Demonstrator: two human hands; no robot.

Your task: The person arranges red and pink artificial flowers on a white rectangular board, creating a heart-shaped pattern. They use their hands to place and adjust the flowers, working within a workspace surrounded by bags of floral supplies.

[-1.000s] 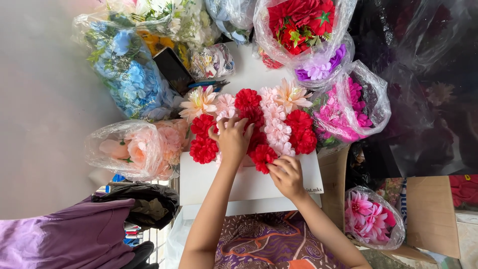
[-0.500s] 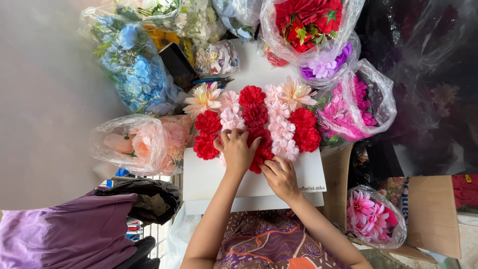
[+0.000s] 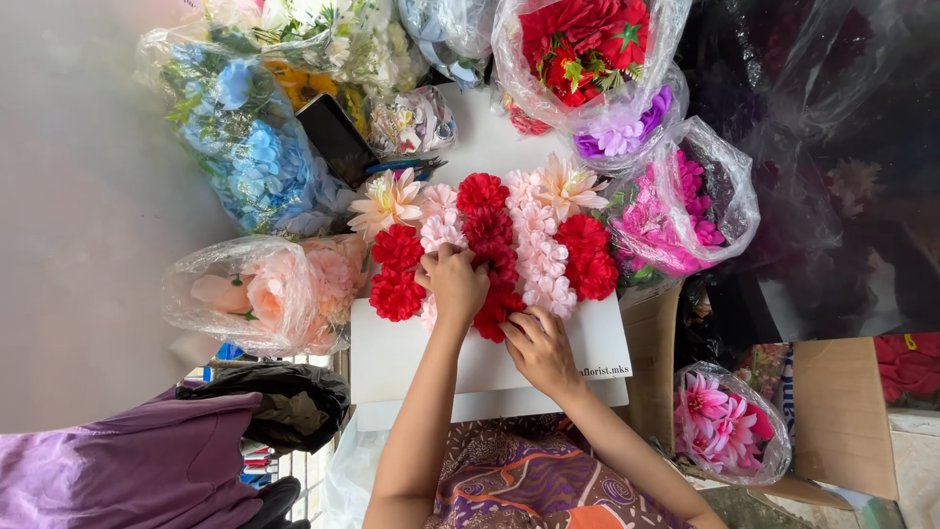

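Far out to the left of the left hand lies purple cloth, with a dark crumpled bag beside it. Nearer, just left of that hand, a clear bag of peach roses lies on its side, and beyond it, up and away from the fingers, sits a bag of blue flowers with a black flat object leaning at its edge.

The left hand rests palm down on the flower arrangement, fingers curled loosely and pressed among the blooms; it touches a pale pink cluster and the red carnations lie just to its left. Whether it pinches a stem I cannot tell. The arrangement sits on a white board, which runs under both hands and toward the person's lap.

The right hand lies just right of and nearer the body than the left, fingers bent narrowly, tips touching the lowest red flower of the middle column; its grip on anything is hidden.

Right of the right hand a bag of magenta flowers stands close to the arrangement, a bag of red flowers lies well beyond it, and a small bag of pink blooms sits beside the wrist against a cardboard box.
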